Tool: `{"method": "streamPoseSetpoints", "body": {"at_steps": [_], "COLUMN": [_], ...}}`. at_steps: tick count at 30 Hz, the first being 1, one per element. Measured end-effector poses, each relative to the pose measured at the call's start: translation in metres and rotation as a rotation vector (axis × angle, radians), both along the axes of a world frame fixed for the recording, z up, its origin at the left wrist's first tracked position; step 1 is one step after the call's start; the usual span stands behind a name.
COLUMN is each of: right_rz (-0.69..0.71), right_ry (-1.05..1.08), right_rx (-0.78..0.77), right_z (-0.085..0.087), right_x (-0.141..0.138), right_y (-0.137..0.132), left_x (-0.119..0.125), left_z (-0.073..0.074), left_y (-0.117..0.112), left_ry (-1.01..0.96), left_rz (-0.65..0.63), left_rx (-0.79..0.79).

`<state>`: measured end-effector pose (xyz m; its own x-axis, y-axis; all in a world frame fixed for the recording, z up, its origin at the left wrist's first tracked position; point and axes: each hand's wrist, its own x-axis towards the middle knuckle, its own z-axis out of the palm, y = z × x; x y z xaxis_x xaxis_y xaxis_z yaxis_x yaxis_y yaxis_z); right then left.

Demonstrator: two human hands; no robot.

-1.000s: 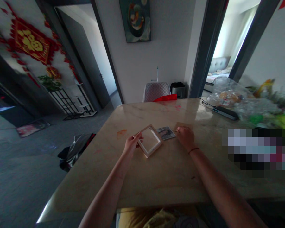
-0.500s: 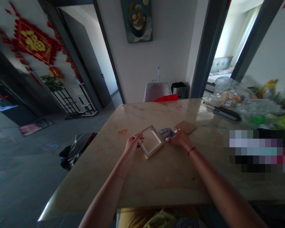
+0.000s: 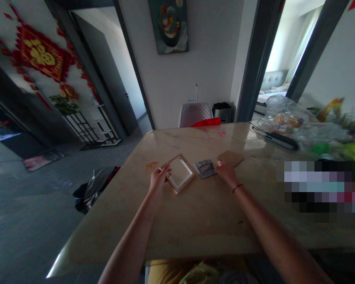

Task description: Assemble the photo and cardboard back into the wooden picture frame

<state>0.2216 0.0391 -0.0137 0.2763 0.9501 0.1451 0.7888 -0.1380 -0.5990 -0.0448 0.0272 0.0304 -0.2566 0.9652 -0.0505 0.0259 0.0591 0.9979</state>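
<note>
A small light wooden picture frame (image 3: 180, 172) lies on the beige marble table (image 3: 195, 221). My left hand (image 3: 159, 179) grips the frame's left edge, fingers closed round it. Just right of the frame lies a small photo print (image 3: 205, 168). My right hand (image 3: 225, 171) rests at the print's right edge, fingers bent and touching it. A brown backing board (image 3: 230, 157) lies flat a little behind that hand.
A dark flat device with a cable (image 3: 279, 140) and clear plastic bags of food (image 3: 286, 116) sit at the table's far right. A padded chair (image 3: 194, 113) stands at the far edge. A dark bag (image 3: 96, 185) lies on the floor to the left.
My right hand moved from the backing board to the photo print. The frame shifted slightly left with my left hand, opening a gap between frame and print.
</note>
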Motion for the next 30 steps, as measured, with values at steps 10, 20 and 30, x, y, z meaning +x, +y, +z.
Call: {"method": "streamPoseSetpoints", "body": {"at_steps": [10,20,30], "right_rz": [-0.135,-0.002,0.049], "right_ry": [0.633,0.887,1.032], "right_rx": [-0.036,-0.043,0.074], "right_z": [0.011,0.022,0.007], "right_x": [0.003,-0.017,-0.018], "right_y": [-0.002,-0.016,-0.007], "left_x": [0.007,0.009,0.011], "left_z": [-0.015,-0.016,-0.010], "left_y": [0.002,0.001,-0.001], "left_ry": [-0.065,-0.028,-0.009], "left_rz": [-0.003,-0.060,-0.049], "left_rx": [-0.067,-0.037,-0.042]}}
